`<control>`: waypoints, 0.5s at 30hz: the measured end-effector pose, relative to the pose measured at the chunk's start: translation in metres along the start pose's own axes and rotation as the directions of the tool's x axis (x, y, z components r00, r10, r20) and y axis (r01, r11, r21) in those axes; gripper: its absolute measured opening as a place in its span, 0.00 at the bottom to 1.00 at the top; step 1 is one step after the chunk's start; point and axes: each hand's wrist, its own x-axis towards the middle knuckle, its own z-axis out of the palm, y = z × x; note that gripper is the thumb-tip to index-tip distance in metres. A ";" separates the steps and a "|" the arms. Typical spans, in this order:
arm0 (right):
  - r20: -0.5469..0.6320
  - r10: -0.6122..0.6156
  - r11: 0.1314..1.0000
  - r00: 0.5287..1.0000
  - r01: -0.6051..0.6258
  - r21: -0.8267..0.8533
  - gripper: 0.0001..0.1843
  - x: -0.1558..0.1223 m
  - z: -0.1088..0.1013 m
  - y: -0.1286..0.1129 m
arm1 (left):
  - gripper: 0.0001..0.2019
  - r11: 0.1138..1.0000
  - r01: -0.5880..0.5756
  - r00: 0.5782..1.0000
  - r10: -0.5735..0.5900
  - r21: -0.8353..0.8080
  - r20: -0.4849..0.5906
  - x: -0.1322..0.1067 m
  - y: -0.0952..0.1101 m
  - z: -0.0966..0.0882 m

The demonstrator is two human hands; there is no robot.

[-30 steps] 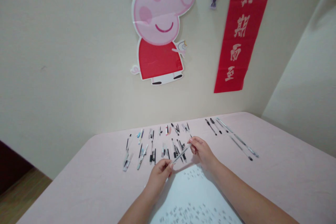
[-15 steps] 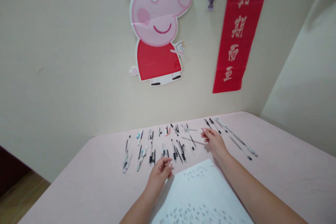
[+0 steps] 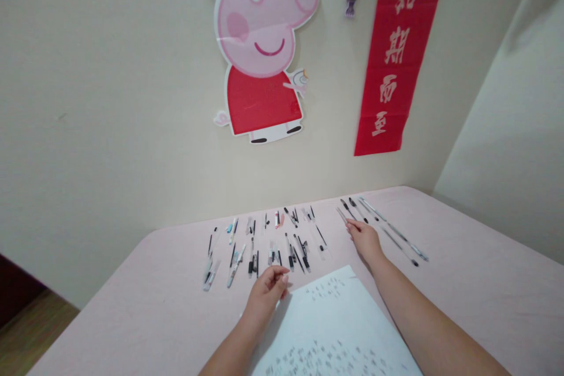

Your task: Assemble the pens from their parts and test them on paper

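Observation:
My right hand (image 3: 365, 239) pinches a slim, pale, clear-looking pen (image 3: 342, 215) between thumb and fingertips, its free end pointing up and left. This pen is just left of two dark pens (image 3: 350, 210) at the back of the table. My left hand (image 3: 268, 289) rests by the left edge of a white sheet (image 3: 326, 320) with rows of handwriting. Its fingers are loosely curled, with a gap between thumb and forefinger and nothing visible in them. Beyond it lie pen parts (image 3: 299, 252), with dark caps, refills and clear barrels in small groups.
Pale pink cloth covers the table (image 3: 132, 305). Long clear pens (image 3: 403, 235) lie at the right. More loose pen parts (image 3: 232, 232), some blue or pink, stretch along the back left. The wall behind bears a cartoon pig cutout (image 3: 264, 97) and a red banner (image 3: 388, 70).
My right hand has swung the pen from pointing left over the loose parts to pointing up and back beside the dark pens. My left hand stays by the sheet. The view has shifted slightly.

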 end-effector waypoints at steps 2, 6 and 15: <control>0.006 -0.063 0.983 0.998 0.063 -0.171 0.19 -0.001 -0.002 -0.003 | 0.20 1.000 0.002 1.000 -0.002 0.010 0.003 -0.001 0.001 0.000; 0.025 -0.084 0.916 0.996 0.087 -0.391 0.20 -0.004 -0.003 -0.016 | 0.18 1.000 0.005 1.000 -0.005 0.022 0.008 -0.003 0.005 0.001; -0.043 -0.048 0.854 0.998 0.018 -0.520 0.22 0.001 -0.002 -0.026 | 0.18 0.999 0.020 1.000 -0.020 0.042 0.009 -0.005 0.010 0.003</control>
